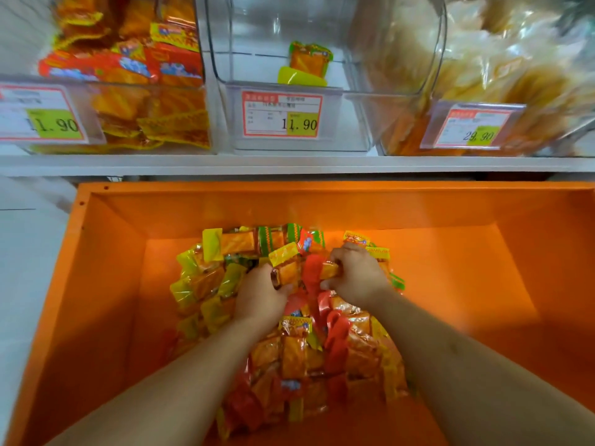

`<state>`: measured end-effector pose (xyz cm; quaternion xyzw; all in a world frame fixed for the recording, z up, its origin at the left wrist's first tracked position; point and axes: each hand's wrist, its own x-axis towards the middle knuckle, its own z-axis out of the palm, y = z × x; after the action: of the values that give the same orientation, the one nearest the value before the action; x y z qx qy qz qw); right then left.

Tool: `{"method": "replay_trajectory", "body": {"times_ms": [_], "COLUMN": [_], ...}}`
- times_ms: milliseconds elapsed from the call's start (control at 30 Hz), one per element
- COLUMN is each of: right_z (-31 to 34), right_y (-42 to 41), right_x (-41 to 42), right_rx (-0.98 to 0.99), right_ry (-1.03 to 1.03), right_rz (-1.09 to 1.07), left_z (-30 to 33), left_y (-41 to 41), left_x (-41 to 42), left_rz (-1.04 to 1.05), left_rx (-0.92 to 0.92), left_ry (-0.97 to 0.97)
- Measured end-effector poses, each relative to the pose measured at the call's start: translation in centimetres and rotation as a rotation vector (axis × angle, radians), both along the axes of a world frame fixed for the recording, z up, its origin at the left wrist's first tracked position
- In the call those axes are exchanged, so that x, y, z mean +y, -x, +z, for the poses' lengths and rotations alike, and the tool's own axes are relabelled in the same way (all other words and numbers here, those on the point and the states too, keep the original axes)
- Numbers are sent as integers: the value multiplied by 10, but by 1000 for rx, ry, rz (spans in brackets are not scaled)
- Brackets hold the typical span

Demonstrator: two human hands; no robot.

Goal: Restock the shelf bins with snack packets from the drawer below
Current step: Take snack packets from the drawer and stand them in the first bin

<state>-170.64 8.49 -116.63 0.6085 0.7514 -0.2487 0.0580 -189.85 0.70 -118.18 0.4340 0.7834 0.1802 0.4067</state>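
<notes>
An open orange drawer (106,284) holds a heap of small snack packets (299,352) in orange, yellow, green and red wrappers. Both my hands are down in the heap. My left hand (259,296) grips an orange packet (287,272) near the middle. My right hand (355,273) grips another packet (330,270) just to its right. Above the drawer, the middle clear shelf bin (354,123) holds a single green-edged orange packet (310,61) and a yellow scoop (301,77).
The left shelf bin (93,123) is well filled with orange and red packets. The right clear bin (402,130) holds pale bagged snacks. Price tags read 11.90, 11.90 and 29.90. A white shelf edge (289,164) runs above the drawer.
</notes>
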Motion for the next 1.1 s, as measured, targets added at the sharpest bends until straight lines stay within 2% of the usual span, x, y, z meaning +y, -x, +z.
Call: {"method": "replay_trajectory", "body": {"times_ms": [200, 300, 400, 567, 800, 1033, 1100], "right_z": [57, 95, 141, 222, 298, 316, 321], "right_y": [5, 15, 29, 39, 44, 65, 69], "right_x": [5, 7, 0, -31, -87, -112, -109], "right_rx": [248, 401, 550, 786, 1110, 1265, 1272], "right_ry": [192, 303, 394, 494, 504, 442, 396], "right_rz": [-218, -250, -275, -223, -199, -213, -220], "left_z": [39, 73, 118, 211, 312, 345, 348], "left_y": [22, 41, 61, 85, 99, 104, 109], "left_x": [-12, -17, -23, -35, -83, -111, -108], "left_rz": [-28, -34, -15, -28, -124, -151, -165], "left_rx": [-160, -176, -285, -368, -452, -682, -680], "left_ry": [-45, -101, -157, -207, -219, -278, -290]}}
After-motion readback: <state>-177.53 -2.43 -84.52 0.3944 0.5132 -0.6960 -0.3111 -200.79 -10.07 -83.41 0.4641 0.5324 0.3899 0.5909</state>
